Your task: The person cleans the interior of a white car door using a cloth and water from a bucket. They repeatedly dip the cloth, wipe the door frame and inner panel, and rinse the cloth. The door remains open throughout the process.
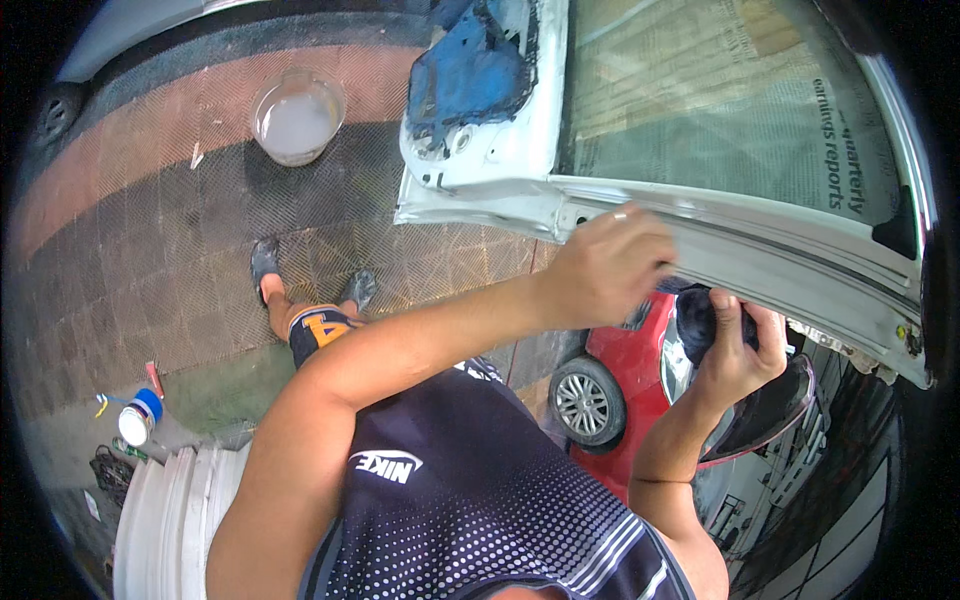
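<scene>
A white car door frame [800, 262] runs across the upper right, its window [700, 110] covered with newspaper. My left hand [612, 262] is at the frame's lower edge, fingers curled and slightly blurred. What it holds, if anything, is hidden. To its right and a little nearer, my right hand [745, 350] is raised just below the frame, thumb up. Its fingers are bent around a dark, cloth-like thing [695, 318], whose kind I cannot make out. Blue masking film [465, 85] covers part of the door's left side.
A clear bucket of cloudy liquid [297, 118] stands on the tiled floor [180, 240] at the far left. Beyond my right arm is a red car [635, 370]. White ribbed panels [180, 520] and a white tub with blue rim [138, 420] lie at the near left.
</scene>
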`<state>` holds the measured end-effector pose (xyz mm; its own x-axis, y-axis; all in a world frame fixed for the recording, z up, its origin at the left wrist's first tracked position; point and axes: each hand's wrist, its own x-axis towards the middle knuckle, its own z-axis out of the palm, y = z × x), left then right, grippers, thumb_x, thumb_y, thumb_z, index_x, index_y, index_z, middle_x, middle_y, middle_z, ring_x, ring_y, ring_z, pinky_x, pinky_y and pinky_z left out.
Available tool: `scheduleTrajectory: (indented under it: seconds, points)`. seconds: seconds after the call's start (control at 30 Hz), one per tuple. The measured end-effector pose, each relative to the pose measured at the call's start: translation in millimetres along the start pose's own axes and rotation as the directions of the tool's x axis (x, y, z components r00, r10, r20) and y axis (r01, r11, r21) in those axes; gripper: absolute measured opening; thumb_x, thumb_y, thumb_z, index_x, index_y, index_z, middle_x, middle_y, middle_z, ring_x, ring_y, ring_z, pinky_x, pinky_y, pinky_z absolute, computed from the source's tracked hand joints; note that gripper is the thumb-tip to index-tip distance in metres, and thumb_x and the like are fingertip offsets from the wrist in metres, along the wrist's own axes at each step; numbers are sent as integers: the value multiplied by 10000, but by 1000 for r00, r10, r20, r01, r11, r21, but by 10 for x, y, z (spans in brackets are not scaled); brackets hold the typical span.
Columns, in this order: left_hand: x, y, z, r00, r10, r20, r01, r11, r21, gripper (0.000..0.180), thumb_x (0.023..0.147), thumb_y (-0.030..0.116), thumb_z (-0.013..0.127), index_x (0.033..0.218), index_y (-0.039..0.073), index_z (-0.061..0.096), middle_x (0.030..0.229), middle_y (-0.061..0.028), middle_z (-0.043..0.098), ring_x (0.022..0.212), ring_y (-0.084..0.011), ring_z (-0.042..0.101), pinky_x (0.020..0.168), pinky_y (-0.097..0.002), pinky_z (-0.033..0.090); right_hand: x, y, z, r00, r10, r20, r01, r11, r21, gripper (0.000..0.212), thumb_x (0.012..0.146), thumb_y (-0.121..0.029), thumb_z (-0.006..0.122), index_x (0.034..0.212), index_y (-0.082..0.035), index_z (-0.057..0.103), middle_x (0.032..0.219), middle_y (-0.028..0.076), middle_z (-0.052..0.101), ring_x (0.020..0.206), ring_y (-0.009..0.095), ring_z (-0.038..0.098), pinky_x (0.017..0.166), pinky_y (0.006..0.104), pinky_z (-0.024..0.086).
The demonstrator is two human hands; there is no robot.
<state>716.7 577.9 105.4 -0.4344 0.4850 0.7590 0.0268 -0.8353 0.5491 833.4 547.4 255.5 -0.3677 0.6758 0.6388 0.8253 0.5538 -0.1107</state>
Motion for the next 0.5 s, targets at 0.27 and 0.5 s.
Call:
scheduleTrajectory:
  seconds: [0.27, 0.5]
  points:
    - [-542, -453, -255, 984, -132, 120, 121, 988, 100, 245, 759, 7, 755, 954, 18, 609, 961, -130, 632, 881, -339, 633, 794, -431, 519, 6, -29, -4, 1000, 2, 2, -2, 1000, -15, 200, 692, 3, 896, 823, 14, 745, 816, 119, 761, 755, 199, 692, 771, 293, 518]
    - [-596, -408, -292, 979, -156, 131, 144, 985, 95, 226, 770, -12, 745, 952, 22, 615, 933, -126, 629, 865, -337, 623, 761, -425, 504, -51, -10, 12, 999, 29, -32, -29, 1000, 4, 196, 703, -6, 895, 826, 13, 744, 819, 112, 760, 757, 197, 679, 773, 294, 512]
